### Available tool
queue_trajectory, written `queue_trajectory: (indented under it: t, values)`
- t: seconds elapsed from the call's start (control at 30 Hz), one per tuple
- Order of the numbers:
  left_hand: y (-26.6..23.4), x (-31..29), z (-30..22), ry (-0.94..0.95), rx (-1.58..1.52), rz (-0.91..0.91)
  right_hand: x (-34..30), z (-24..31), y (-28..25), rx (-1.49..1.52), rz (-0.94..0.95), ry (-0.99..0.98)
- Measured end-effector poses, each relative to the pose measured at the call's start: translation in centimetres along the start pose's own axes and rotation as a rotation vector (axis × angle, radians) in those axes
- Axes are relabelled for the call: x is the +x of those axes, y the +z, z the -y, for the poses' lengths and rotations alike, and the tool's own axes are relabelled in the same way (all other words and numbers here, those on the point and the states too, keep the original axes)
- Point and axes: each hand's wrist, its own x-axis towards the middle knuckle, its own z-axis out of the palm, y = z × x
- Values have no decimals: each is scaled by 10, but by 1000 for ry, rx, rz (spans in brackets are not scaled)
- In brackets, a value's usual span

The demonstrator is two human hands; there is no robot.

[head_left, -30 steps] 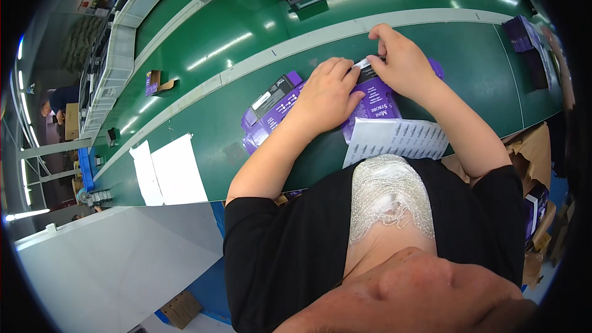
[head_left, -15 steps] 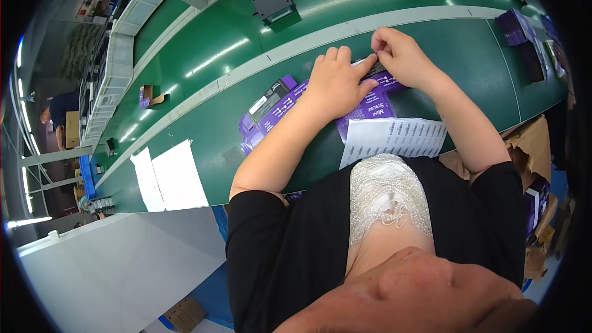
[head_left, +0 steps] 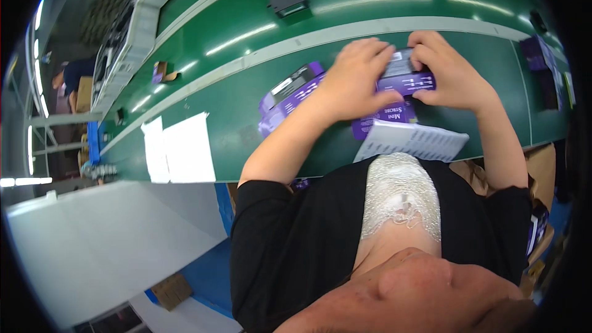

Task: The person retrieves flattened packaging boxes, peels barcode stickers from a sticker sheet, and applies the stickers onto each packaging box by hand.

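Both my hands are on a purple printed carton point(head_left: 407, 84) with a dark label strip along its far side. My left hand point(head_left: 353, 80) is curled over its left end, the thumb lying across the near face. At the right end my right hand point(head_left: 453, 73) grips it, fingers over the far edge and thumb on the near edge. A second flattened purple carton point(head_left: 285, 106) lies to the left, partly behind my left forearm. Close to my chest, a white sheet of printed labels point(head_left: 412, 140) overlaps a purple panel point(head_left: 394, 113).
White papers point(head_left: 179, 148) rest on the green table toward the left. Beyond the pale rail sits a black box-shaped device point(head_left: 288, 0). A small opened carton point(head_left: 163, 73) stands far left, and purple boxes point(head_left: 542, 65) at the right. A person point(head_left: 77, 77) is in the distance.
My right hand has moved from a pinch at the carton's far edge to a grip around its right end. The carton's dark label strip now shows more fully. The whole view has shifted slightly.
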Motion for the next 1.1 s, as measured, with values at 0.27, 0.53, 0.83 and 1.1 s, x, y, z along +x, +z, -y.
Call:
queue_trajectory:
  t: [0.27, 0.53, 0.83, 1.1]
  values:
    - [-75, -15, -12, -421, 285, 138, -1, 37, 0, -278, -396, -136]
    - [-63, -78, 48, -618, 336, 366, -50, 14, 24, 127, -134, 32]
    - [-6, -32, -43, -110, -149, 185, -64, 28, 50, 91, -79, 71]
    - [10, -26, -38, -143, -194, 143, -78, 35, 40, -134, -96, -254]
